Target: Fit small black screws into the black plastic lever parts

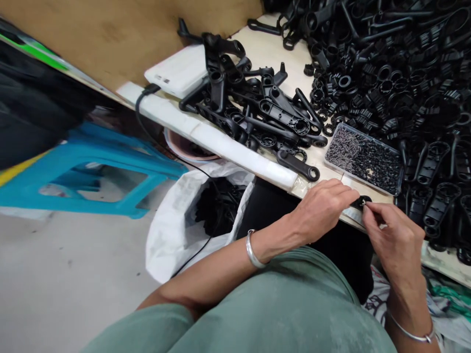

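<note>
My left hand [324,203] and my right hand [395,233] meet at the table's near edge, both pinched on one small black plastic ring part [362,201]. Their fingertips close around it, so most of the part is hidden. Just beyond the hands lies a clear tray of small dark screws [364,158]. A pile of long black plastic arms [257,108] lies to the left of the tray. I wear a silver bangle on each wrist.
A large heap of black rings and arms [397,63] covers the table's right side. A white power bank [178,73] with a black cable sits at the table's left end. Below are a white sack of black parts [176,220] and a blue plastic stool [91,171].
</note>
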A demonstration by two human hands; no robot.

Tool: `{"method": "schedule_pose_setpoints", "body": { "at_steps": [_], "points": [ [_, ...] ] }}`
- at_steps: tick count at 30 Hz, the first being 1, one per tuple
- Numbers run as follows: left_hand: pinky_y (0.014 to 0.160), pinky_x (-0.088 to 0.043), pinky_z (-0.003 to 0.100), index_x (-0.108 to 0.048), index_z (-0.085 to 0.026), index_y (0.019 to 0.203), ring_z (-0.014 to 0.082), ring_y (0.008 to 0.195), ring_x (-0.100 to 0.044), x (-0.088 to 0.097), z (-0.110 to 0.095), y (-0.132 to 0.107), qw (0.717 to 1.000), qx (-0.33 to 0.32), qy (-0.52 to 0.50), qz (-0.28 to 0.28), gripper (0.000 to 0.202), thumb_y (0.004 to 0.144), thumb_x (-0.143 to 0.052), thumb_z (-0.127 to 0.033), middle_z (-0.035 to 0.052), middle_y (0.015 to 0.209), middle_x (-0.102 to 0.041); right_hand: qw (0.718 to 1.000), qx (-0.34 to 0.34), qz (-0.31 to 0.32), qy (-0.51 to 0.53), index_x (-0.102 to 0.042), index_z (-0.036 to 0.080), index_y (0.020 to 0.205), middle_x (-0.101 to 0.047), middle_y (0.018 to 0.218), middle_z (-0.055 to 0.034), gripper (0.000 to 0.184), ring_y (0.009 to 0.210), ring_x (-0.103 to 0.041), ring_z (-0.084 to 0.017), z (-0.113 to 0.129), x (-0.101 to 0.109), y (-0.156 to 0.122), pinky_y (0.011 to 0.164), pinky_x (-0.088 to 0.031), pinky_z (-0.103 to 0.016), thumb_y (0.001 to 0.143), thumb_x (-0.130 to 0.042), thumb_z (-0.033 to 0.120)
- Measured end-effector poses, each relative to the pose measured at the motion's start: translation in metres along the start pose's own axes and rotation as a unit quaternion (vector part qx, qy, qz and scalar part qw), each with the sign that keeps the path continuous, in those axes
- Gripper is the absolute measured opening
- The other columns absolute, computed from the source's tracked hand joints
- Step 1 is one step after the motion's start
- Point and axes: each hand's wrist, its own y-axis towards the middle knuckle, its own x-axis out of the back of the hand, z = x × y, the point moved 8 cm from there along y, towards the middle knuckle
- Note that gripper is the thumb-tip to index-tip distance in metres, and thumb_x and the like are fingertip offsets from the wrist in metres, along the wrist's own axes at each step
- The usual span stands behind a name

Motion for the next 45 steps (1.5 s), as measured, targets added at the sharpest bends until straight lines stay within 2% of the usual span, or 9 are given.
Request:
{"method": "schedule_pose_setpoints", "body": {
  "at_steps": [5, 12, 18, 24, 30, 37, 42, 45],
  "points": [
    [0.084, -0.052, 0.029, -0.065, -0.013, 0.098, 0.0191, 0.092, -0.062, 0.001, 0.001, -0.001, 1.000, -0.003, -0.016, -0.011, 0.017, 0.096, -0.049, -0.007, 0.0049, 0.093, -0.071, 0.997, 0.047, 0.029, -0.052, -0.064, 0.015, 0.094, -0.069, 0.081, -0.0053, 0.012, 0.072, -0.066, -0.015, 0.012, -0.005, 0.000, 0.070, -0.049, -0.025, 0.097, -0.053, 0.016],
    [0.086, -0.053, 0.030, -0.066, -0.013, 0.098, 0.0186, 0.094, -0.062, 0.001, 0.003, -0.002, 0.999, -0.004, -0.034, -0.027, 0.019, 0.095, -0.048, -0.005, 0.0058, 0.098, -0.072, 0.993, 0.045, 0.080, -0.074, -0.064, 0.017, 0.090, -0.068, 0.080, -0.0056, 0.019, 0.070, -0.063, -0.016, 0.014, -0.011, 0.003, 0.067, -0.047, -0.028, 0.100, -0.048, 0.020],
    [0.085, -0.053, 0.028, -0.066, -0.014, 0.097, 0.0169, 0.092, -0.063, 0.000, 0.005, -0.002, 0.998, -0.006, -0.049, -0.029, 0.019, 0.094, -0.050, -0.004, 0.0048, 0.095, -0.072, 0.997, -0.047, 0.063, -0.008, -0.068, 0.020, 0.096, -0.071, 0.087, -0.0048, 0.017, 0.078, -0.067, -0.017, -0.002, -0.010, 0.001, 0.072, -0.049, -0.028, 0.099, -0.052, 0.024],
    [0.084, -0.052, 0.028, -0.065, -0.014, 0.096, 0.0166, 0.091, -0.064, 0.001, 0.007, -0.001, 0.998, -0.003, -0.054, -0.034, 0.016, 0.093, -0.053, -0.005, 0.0042, 0.093, -0.072, 0.988, -0.128, 0.053, 0.067, -0.071, 0.020, 0.096, -0.069, 0.081, -0.0013, 0.014, 0.064, -0.061, -0.014, -0.020, -0.010, 0.001, 0.066, -0.051, -0.027, 0.093, -0.062, 0.030],
    [0.083, -0.051, 0.027, -0.066, -0.015, 0.095, 0.0169, 0.091, -0.063, -0.001, 0.008, 0.000, 0.998, -0.001, -0.050, -0.022, 0.014, 0.094, -0.054, -0.007, 0.0039, 0.094, -0.072, 0.990, -0.111, 0.039, 0.079, -0.073, 0.021, 0.089, -0.072, 0.083, -0.0031, 0.016, 0.070, -0.066, -0.016, -0.016, -0.004, 0.004, 0.071, -0.055, -0.029, 0.094, -0.061, 0.031],
    [0.083, -0.051, 0.027, -0.066, -0.014, 0.097, 0.0168, 0.091, -0.063, 0.002, 0.007, -0.002, 0.998, -0.013, -0.058, -0.035, 0.014, 0.094, -0.055, -0.007, 0.0042, 0.095, -0.072, 0.995, -0.081, 0.041, 0.047, -0.073, 0.022, 0.090, -0.073, 0.084, -0.0038, 0.017, 0.075, -0.069, -0.018, -0.008, -0.003, 0.004, 0.076, -0.056, -0.029, 0.095, -0.058, 0.027],
    [0.083, -0.051, 0.026, -0.066, -0.014, 0.097, 0.0165, 0.089, -0.063, 0.003, 0.007, -0.001, 0.997, -0.018, -0.062, -0.040, 0.014, 0.095, -0.054, -0.008, 0.0033, 0.093, -0.072, 0.984, -0.132, 0.073, 0.095, -0.076, 0.022, 0.092, -0.076, 0.090, -0.0046, 0.019, 0.077, -0.070, -0.019, -0.024, -0.008, -0.003, 0.077, -0.056, -0.032, 0.093, -0.061, 0.034],
    [0.083, -0.051, 0.026, -0.066, -0.015, 0.096, 0.0161, 0.089, -0.062, 0.003, 0.007, -0.001, 0.997, -0.017, -0.061, -0.033, 0.015, 0.095, -0.053, -0.007, 0.0033, 0.093, -0.072, 0.972, -0.187, 0.077, 0.120, -0.077, 0.021, 0.094, -0.076, 0.085, -0.0043, 0.026, 0.071, -0.070, -0.020, -0.036, -0.011, -0.009, 0.073, -0.056, -0.033, 0.093, -0.061, 0.042]
  ]
}}
